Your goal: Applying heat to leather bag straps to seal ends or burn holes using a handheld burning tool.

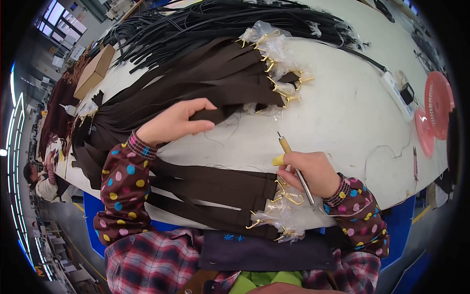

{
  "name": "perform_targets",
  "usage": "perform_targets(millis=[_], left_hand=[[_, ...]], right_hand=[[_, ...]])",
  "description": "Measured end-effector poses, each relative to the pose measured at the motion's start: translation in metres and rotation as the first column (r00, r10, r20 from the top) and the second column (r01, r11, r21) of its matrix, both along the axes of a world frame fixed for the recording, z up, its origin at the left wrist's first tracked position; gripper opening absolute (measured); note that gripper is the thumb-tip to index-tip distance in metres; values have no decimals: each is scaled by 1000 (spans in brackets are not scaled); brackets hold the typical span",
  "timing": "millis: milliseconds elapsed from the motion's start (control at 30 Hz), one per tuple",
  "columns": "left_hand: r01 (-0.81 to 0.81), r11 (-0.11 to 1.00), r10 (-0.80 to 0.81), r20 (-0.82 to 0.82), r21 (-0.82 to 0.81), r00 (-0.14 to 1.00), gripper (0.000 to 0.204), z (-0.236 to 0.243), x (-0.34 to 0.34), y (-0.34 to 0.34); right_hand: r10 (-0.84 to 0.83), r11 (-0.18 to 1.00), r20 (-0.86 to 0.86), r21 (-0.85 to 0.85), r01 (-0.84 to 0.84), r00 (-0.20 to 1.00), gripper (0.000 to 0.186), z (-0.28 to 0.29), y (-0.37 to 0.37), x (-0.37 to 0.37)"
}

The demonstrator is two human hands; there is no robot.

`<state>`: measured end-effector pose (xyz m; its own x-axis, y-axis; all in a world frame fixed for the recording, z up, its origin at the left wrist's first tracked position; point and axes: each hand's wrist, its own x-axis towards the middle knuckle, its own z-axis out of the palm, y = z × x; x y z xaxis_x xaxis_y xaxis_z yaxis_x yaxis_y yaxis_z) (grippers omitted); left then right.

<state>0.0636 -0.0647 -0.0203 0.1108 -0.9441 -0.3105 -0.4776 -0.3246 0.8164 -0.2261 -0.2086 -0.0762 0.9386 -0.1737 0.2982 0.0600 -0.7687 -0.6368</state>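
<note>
My left hand (178, 120) is over a pile of dark brown fabric straps (196, 81), thumb and forefinger apart. A loose strap end (210, 115) shows between them, and I see no grip on it. My right hand (311, 171) is closed around a slim pen-shaped tool (284, 144) with a tan section, a metal shaft and a thin dark tip pointing up and away. A yellow cover (278, 160) sits on one finger. Just below this hand lie more brown straps (220, 188), their ends fitted with gold-coloured hooks (289, 197) wrapped in clear plastic (279, 218).
Long black straps (235, 22) lie across the far side of the white table (338, 98). At the right are a white power strip (397, 95), a pink plastic object (435, 110) and a tweezer-like tool (415, 164). A cardboard box (94, 72) stands left; a person (46, 183) is beyond.
</note>
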Motion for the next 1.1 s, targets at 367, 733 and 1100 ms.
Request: perform_targets(millis=[367,733,1100], left_hand=[[78,988,8,546,-134,838,48,-45,-40,-46],[-295,941,273,-139,-168,952,26,9,29,-51],[81,997,-66,442,-16,894,39,-33,-26,-104]], right_hand=[[-340,926,380,-27,377,860,26,-10,-21,10],[-380,917,516,103,385,768,28,5,-25,6],[-401,910,502,121,397,766,29,4,-28,5]])
